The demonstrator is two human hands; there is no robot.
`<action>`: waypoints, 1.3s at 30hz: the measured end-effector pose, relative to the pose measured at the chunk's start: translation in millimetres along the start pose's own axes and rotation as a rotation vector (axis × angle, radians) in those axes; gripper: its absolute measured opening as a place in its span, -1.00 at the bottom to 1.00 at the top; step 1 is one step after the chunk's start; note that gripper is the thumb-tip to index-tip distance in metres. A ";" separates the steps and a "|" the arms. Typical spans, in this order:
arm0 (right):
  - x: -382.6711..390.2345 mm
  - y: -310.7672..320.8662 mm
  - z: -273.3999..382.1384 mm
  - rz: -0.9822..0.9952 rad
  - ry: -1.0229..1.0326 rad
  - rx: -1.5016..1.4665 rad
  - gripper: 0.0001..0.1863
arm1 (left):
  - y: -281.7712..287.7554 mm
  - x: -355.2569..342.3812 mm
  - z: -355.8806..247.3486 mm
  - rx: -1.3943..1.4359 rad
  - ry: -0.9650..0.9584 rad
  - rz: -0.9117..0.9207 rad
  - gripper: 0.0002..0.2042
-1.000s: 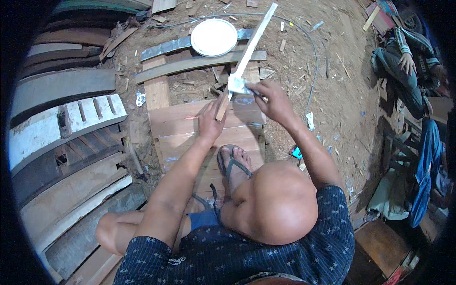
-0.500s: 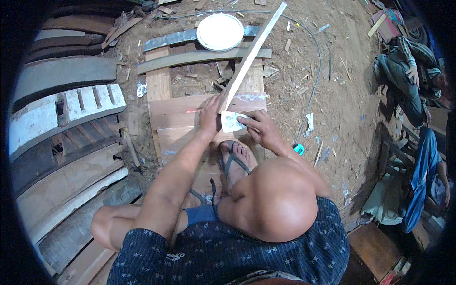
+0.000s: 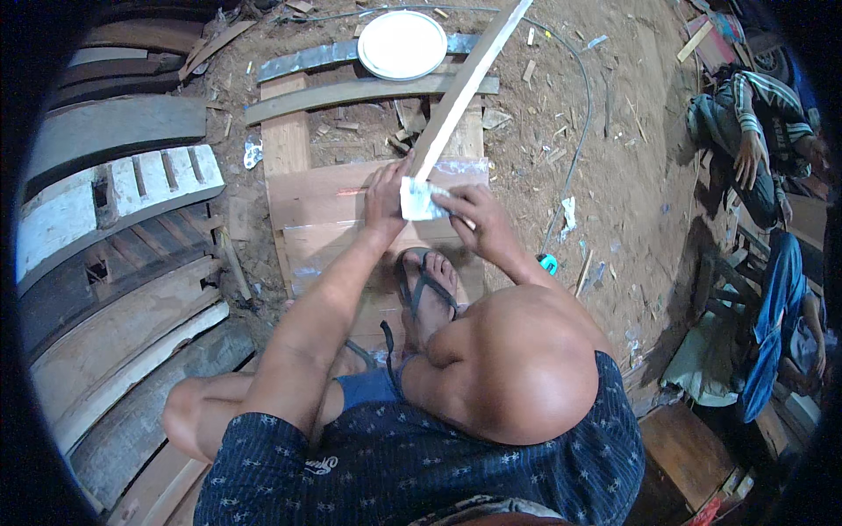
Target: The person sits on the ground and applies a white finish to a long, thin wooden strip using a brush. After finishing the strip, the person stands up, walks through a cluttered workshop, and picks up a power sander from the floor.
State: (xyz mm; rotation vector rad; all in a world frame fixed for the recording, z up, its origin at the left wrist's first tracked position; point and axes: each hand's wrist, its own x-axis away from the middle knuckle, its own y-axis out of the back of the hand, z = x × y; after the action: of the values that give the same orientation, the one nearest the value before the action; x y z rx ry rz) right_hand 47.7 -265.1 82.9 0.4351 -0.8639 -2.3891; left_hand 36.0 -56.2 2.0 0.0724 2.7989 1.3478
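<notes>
My left hand (image 3: 386,197) grips the lower end of a long narrow wooden strip (image 3: 460,97), which slants up to the top of the view and has a whitened face. My right hand (image 3: 475,219) pinches a small white, flat, squarish piece (image 3: 420,198) against the strip's lower end; I cannot tell what it is made of. Both hands are above a low platform of pale boards (image 3: 311,202), just beyond my sandalled foot. A round white lid or disc (image 3: 402,44) lies on the slats at the platform's far end.
Curved planks and slotted pieces (image 3: 114,202) are stacked along the left. At right, on dirt strewn with scraps, lie a cable (image 3: 581,114) and a cyan tape measure (image 3: 547,264). A co-worker in striped sleeves (image 3: 747,131) and a person in jeans (image 3: 772,316) are at the right edge.
The white piece in my right hand slid down the strip toward me, then moved slightly back up. My left hand shifted a little, still on the strip.
</notes>
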 end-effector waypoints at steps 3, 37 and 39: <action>9.9 -12.3 -11.4 0.006 0.001 0.016 -0.46 | 8.2 -5.5 -6.2 -0.007 -0.023 0.026 -0.24; -93.9 54.9 -90.1 -0.417 -0.200 -0.095 -0.51 | 28.3 37.7 14.7 0.097 -0.007 0.061 -0.40; -115.7 65.4 -118.9 -0.493 -0.115 0.024 -0.50 | 27.8 35.4 17.2 0.086 -0.017 0.068 -0.40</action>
State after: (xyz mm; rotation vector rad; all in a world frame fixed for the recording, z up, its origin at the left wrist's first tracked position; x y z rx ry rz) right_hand 220.6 -294.8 51.0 0.5795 -0.9183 -2.8796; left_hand 2.3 -23.4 12.6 0.1817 2.8642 1.2332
